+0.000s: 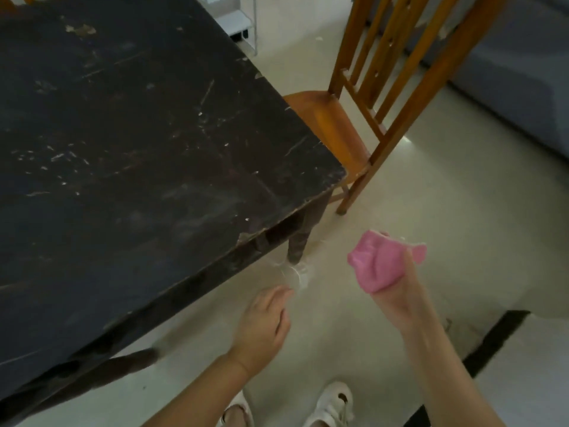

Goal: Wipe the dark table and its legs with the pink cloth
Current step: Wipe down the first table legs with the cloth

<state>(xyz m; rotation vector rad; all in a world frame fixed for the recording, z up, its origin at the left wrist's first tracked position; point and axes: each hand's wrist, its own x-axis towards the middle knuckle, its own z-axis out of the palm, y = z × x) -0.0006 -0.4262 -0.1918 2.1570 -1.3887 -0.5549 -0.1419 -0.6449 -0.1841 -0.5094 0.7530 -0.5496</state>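
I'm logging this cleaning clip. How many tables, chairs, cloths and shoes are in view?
Dark table: 1
Wooden chair: 1
Pink cloth, held in the right hand: 1
White shoes: 2
Total: 5

The dark surface (129, 143) runs off the left and top edges, the pink cloth (381, 263) hides the right hand's (392, 291) fingers, the left hand's (261, 325) fingertips blur into something pale and wispy, and both white shoes (331, 405) are cut off below.
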